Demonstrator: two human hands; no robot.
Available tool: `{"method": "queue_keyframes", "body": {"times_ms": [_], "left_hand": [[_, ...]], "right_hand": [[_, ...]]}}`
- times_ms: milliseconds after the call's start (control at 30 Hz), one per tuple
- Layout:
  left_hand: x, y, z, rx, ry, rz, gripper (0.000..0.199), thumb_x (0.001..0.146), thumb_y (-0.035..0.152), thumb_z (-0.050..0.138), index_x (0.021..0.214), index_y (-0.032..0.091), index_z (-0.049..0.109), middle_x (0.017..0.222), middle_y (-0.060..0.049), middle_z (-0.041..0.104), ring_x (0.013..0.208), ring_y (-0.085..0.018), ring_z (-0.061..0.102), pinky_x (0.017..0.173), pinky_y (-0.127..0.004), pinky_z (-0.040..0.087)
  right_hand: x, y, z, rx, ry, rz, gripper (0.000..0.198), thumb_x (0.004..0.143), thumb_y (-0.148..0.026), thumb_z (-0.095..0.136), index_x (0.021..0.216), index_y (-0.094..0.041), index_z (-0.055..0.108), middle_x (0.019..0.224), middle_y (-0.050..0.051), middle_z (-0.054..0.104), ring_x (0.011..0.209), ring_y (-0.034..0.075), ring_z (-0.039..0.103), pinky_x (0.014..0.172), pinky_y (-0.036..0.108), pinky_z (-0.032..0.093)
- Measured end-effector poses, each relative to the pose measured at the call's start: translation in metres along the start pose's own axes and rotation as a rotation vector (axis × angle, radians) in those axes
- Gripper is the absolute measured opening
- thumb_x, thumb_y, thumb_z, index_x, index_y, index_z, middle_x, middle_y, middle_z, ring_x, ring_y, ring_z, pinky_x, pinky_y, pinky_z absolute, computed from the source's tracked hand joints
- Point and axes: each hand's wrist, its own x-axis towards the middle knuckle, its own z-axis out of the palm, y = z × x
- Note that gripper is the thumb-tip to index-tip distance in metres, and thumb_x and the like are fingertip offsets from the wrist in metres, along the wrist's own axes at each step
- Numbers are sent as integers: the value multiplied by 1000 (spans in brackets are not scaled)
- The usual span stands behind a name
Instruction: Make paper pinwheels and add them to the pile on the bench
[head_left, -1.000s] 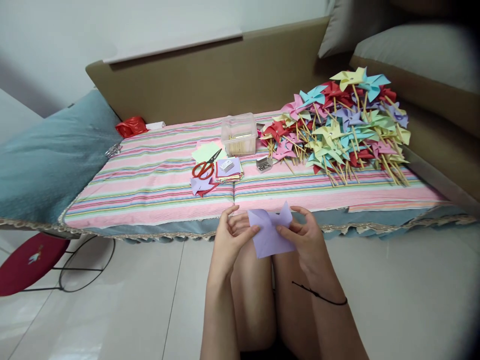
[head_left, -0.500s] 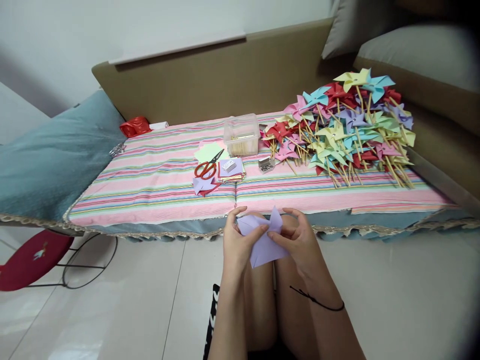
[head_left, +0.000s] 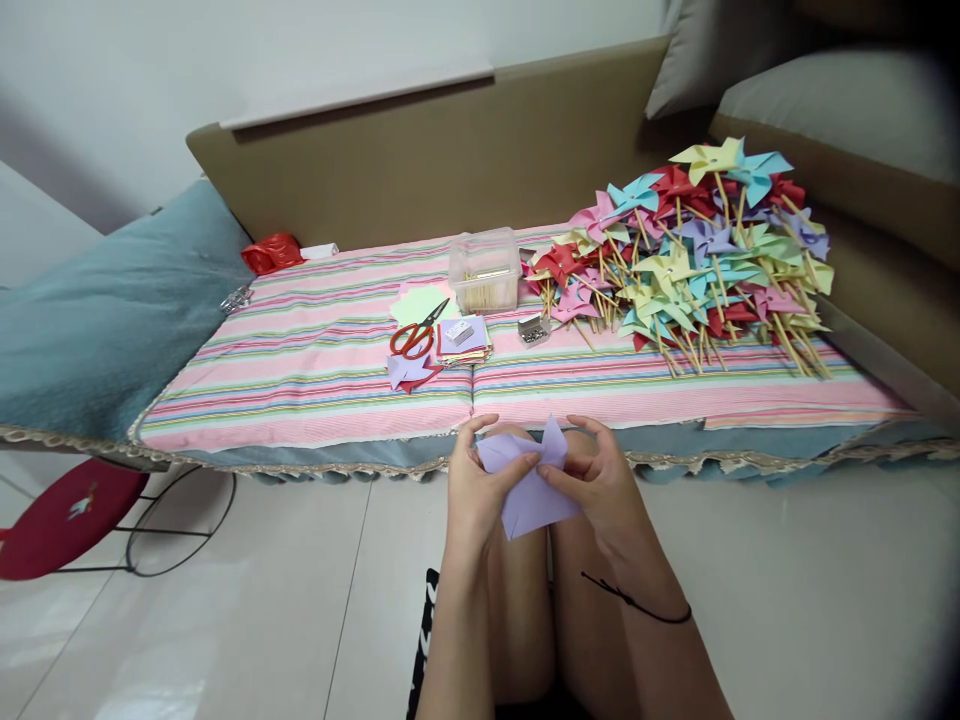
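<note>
A purple paper pinwheel (head_left: 534, 505), with some corners bent toward its centre, is held between both hands above the knees. My left hand (head_left: 480, 485) grips its left side, the thumb pressing near the middle. From the right, my right hand (head_left: 600, 480) pinches it close to the centre, below an upright corner. The fingers behind the paper are partly hidden. Beyond the hands, orange-handled scissors (head_left: 420, 330) lie beside a stack of coloured paper squares (head_left: 472, 355) with a small box (head_left: 459, 332) on top. An open little box of metal pins (head_left: 534, 331) stands to the right.
Many finished pinwheels on sticks (head_left: 690, 260) are heaped at the right of the striped cloth (head_left: 300, 370). A clear plastic box (head_left: 486, 270) holds sticks. Cut purple paper (head_left: 409, 370) lies by the scissors. A red stool (head_left: 75, 520) stands on the floor at left.
Almost nothing differs; both hands keep the same hold on the purple paper. The whole view has shifted very slightly.
</note>
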Motion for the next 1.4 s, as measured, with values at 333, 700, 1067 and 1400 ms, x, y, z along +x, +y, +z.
{"method": "queue_keyframes", "body": {"times_ms": [333,700,1067,1400], "left_hand": [[0,-2,0,-105,-141,-89,68,60,26,83,115,20,43,76,-2,70,67,-14,63,65,-26,49],[-3,1,3,-94,-99,-44,62,58,22,84,104,21,42,73,2,68,58,-9,57,59,-22,45],[6,-2,1,-216,56,69,26,64,24,80,84,17,64,70,1,64,61,-8,58,60,-20,45],[5,6,-13,83,-306,220,15,84,29,63,83,21,77,100,-8,66,102,-20,59,85,-29,47]], "right_hand": [[2,-4,3,266,120,58,76,50,-30,87,113,-26,43,64,-4,71,57,18,64,58,29,49],[1,-3,5,267,78,49,75,51,-32,87,112,-26,45,69,-3,73,61,18,66,61,31,51],[9,1,-1,294,221,46,74,46,-27,88,107,-24,45,68,-2,72,61,17,64,61,29,50],[11,0,1,301,276,61,75,43,-26,88,104,-24,44,66,-1,73,60,16,63,58,26,47]]}}
